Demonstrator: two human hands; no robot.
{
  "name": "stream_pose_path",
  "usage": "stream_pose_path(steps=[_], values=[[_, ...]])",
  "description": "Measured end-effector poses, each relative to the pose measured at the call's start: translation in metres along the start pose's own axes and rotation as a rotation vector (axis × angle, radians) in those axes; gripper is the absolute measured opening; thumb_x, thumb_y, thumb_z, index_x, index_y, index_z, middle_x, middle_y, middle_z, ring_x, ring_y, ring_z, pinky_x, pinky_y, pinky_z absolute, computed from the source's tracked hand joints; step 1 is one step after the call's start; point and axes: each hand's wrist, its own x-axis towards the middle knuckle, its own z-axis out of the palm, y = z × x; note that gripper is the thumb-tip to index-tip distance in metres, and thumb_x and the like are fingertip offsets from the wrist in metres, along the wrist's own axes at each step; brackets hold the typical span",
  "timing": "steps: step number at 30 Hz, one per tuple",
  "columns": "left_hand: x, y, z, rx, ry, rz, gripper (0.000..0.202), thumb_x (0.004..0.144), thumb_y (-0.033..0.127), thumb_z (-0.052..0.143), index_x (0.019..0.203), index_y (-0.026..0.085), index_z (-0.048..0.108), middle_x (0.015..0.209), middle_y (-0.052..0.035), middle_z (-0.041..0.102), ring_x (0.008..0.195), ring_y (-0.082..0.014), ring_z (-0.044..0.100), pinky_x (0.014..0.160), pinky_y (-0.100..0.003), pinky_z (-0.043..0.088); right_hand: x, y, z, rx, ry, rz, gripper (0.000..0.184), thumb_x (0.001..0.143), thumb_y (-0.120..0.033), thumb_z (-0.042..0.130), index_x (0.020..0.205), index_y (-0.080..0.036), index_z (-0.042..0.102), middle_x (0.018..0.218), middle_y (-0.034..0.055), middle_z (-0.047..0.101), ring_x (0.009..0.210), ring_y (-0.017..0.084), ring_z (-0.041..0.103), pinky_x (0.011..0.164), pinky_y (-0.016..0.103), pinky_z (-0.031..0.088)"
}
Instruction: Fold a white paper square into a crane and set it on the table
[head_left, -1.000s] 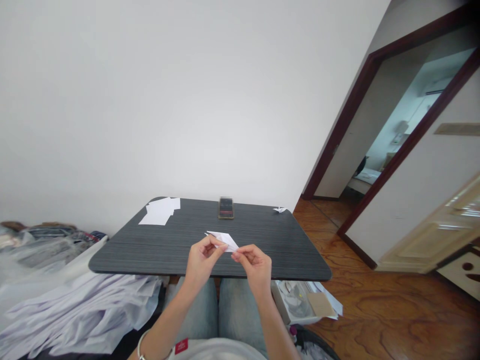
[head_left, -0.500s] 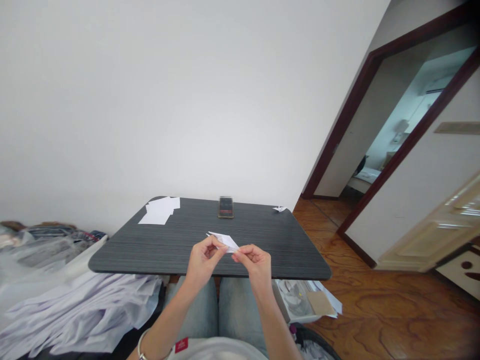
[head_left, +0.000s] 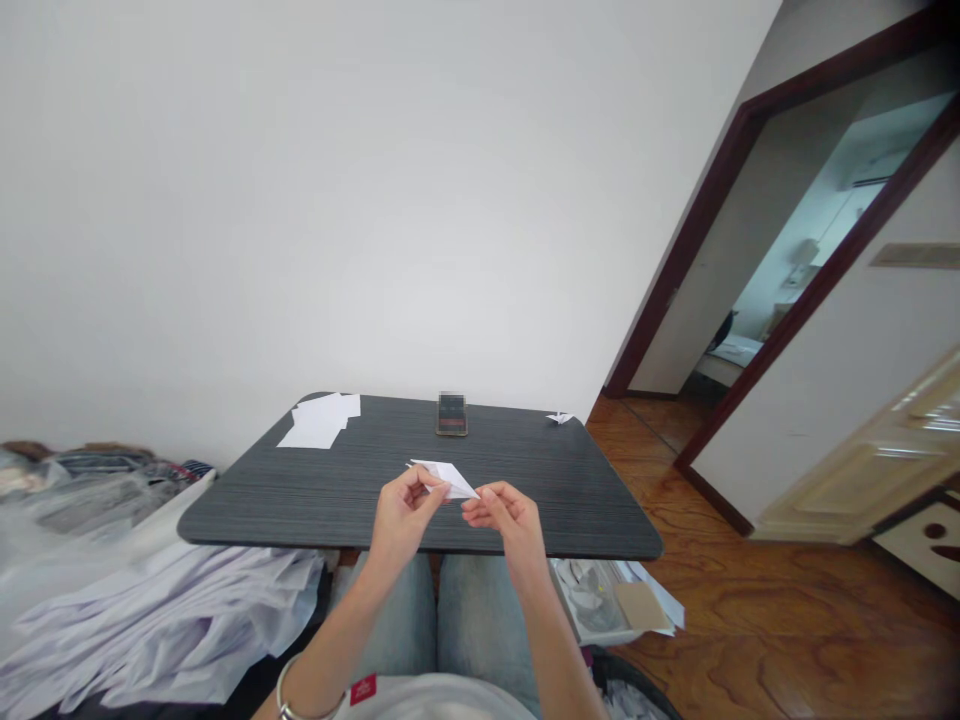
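Note:
A folded piece of white paper (head_left: 450, 478), with a long pointed end toward the right, is held above the near part of the dark table (head_left: 315, 500). My left hand (head_left: 403, 508) pinches its left part between thumb and fingers. At the pointed right tip, the thumb and forefinger of my right hand (head_left: 510, 515) are closed on the paper, the other fingers curled loosely below. A small folded paper bird (head_left: 559, 418) lies at the table's far right corner.
White paper sheets (head_left: 315, 422) lie at the far left of the table. A phone (head_left: 452, 414) is at the back middle, close to the wall. Beneath the right edge sits a box of odds and ends (head_left: 596, 600). White cloth or plastic (head_left: 165, 620) is heaped at the left.
The folded paper has shifted slightly left and up with my left hand, and more of its pointed tip shows. My right fingers have slid outward to the tip.

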Motion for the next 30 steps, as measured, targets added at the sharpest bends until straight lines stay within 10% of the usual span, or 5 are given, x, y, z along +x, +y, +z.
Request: stream_pose_path(steps=[8, 30], values=[[-0.003, 0.002, 0.002, 0.036, -0.035, 0.020, 0.013, 0.067, 0.021, 0.063, 0.063, 0.013, 0.054, 0.066, 0.0001, 0.059, 0.063, -0.0119, 0.057, 0.061, -0.023, 0.048, 0.000, -0.001, 0.004, -0.025, -0.009, 0.062, 0.021, 0.064, -0.031, 0.068, 0.069, -0.013, 0.060, 0.059, 0.0040, 0.068, 0.049, 0.013, 0.062, 0.047, 0.020, 0.050], [-0.010, 0.016, 0.007, 0.006, -0.051, 0.092, 0.009, 0.069, 0.019, 0.062, 0.066, 0.013, 0.057, 0.067, -0.0001, 0.058, 0.061, -0.0109, 0.056, 0.059, -0.021, 0.048, -0.011, -0.007, 0.006, -0.131, 0.085, -0.333, 0.009, 0.070, -0.011, 0.061, 0.063, -0.017, 0.062, 0.065, 0.0005, 0.065, 0.059, 0.014, 0.061, 0.057, 0.026, 0.050]])
